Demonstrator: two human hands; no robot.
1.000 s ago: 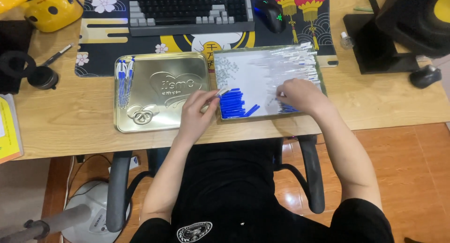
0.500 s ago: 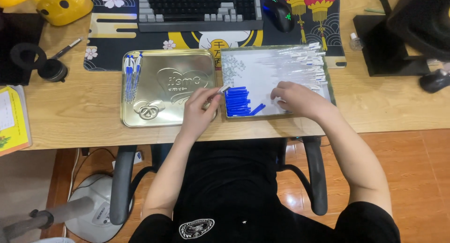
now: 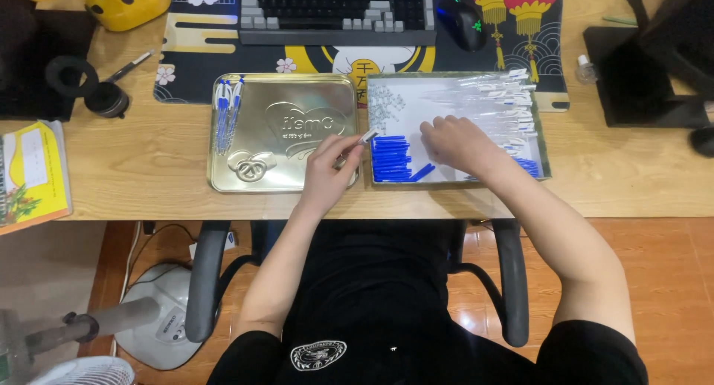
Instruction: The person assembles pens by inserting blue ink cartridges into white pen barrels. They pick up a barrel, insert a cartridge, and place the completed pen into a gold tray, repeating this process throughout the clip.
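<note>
At the near edge of the wooden desk (image 3: 149,184), the person's left hand (image 3: 327,173) pinches a slim clear pen barrel with a white end (image 3: 357,143) between thumb and fingers, the barrel pointing up and to the right, over the right rim of the gold-coloured embossed metal tin lid (image 3: 286,132). Just right of that grip, the right hand (image 3: 457,143) rests palm down inside the shallow white-lined tray (image 3: 547,143), its fingers curled over the parts there; whether it actually holds one cannot be told. Between the two hands lies a tidy stack of blue pen caps (image 3: 390,158), and beyond the right hand a fanned row of clear pen barrels (image 3: 494,99) and a scatter of tiny springs (image 3: 385,102) fill the tray's far half.

Far left of the grip, at the lid's left edge, only a small cluster of finished blue-and-white pens (image 3: 227,110) lies. Judging by this, the assembly appears to be at an early stage: a few pens are done, one is in hand, and most barrels and caps remain loose.

Farther off sit a dark patterned desk mat (image 3: 193,65), a black and grey keyboard (image 3: 338,13) and a black mouse (image 3: 467,17).
</note>
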